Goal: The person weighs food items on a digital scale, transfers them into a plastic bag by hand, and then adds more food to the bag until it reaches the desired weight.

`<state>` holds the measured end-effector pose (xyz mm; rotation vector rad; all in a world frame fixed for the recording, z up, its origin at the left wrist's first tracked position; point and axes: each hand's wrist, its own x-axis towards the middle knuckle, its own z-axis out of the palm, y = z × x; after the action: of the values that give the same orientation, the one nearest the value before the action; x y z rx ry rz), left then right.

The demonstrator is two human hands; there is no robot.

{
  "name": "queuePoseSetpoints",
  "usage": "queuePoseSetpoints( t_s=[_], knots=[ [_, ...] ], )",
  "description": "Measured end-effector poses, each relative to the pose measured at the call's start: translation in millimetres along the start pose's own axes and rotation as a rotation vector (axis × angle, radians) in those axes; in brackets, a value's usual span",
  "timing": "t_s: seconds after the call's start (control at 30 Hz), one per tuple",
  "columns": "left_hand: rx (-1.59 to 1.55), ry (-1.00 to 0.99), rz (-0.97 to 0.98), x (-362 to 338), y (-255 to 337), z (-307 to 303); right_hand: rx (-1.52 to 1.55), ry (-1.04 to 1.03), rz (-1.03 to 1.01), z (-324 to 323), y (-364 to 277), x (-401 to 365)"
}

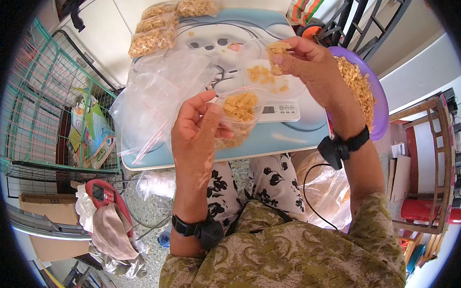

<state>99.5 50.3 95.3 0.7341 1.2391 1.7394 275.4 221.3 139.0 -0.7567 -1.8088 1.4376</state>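
Note:
My left hand (195, 129) grips the zip rim of a clear zip bag (257, 112), its mouth spread apart with yellow dried flakes (239, 107) inside. Between the thumb and fingers of my right hand (309, 65) is a small bunch of dried yellow flakes (277, 53). Under that hand a clear, shallow plastic bowl (247, 49) rests on a white kitchen scale (289, 110). A few loose flakes (261, 74) lie in the bowl. The scale's small display is too dim to read.
Filled bags (153, 37) are stacked at the table's back left. Flat clear bags (152, 91) cover the table's left side. A purple basin (378, 106) full of flakes stands to the right. A green wire cage (46, 99) borders the left, a black metal rack (373, 17) the back right.

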Motion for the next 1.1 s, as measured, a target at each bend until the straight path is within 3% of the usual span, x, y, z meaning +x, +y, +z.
queuePoseSetpoints(
  t_s=[0.1, 0.2, 0.23, 0.43, 0.53, 0.63, 0.77, 0.83, 0.97, 1.1],
  knots=[
    [-0.002, -0.008, 0.004, 1, -2, -1, -0.066, -0.004, -0.020, 27, -10, -13],
    [-0.017, -0.001, 0.005, 1, -2, -1, -0.260, 0.000, -0.319, 50, -7, -23],
    [-0.019, 0.003, 0.006, 1, -2, -1, -0.260, -0.001, -0.318, 55, -7, -25],
    [-0.028, 0.018, 0.013, 0, -2, -3, -0.650, -0.229, -0.549, 65, -1, -26],
    [-0.004, 0.035, 0.026, 0, -4, -2, -0.709, -0.339, -0.482, 67, -5, -27],
    [0.030, 0.055, 0.055, 1, -6, -3, -0.709, -0.244, -0.464, 72, -8, -27],
    [0.085, 0.103, 0.071, 1, -4, -3, -0.725, -0.301, -0.412, 71, -16, -26],
    [0.116, 0.120, 0.060, 2, -4, -3, -0.693, -0.353, -0.578, 68, -9, -25],
    [0.193, 0.128, 0.080, 1, -5, -5, -0.662, -0.397, -0.611, 69, -5, -25],
    [0.205, 0.143, 0.080, 1, -2, -1, -0.752, -0.408, -0.477, 71, -7, -24]
  ],
)
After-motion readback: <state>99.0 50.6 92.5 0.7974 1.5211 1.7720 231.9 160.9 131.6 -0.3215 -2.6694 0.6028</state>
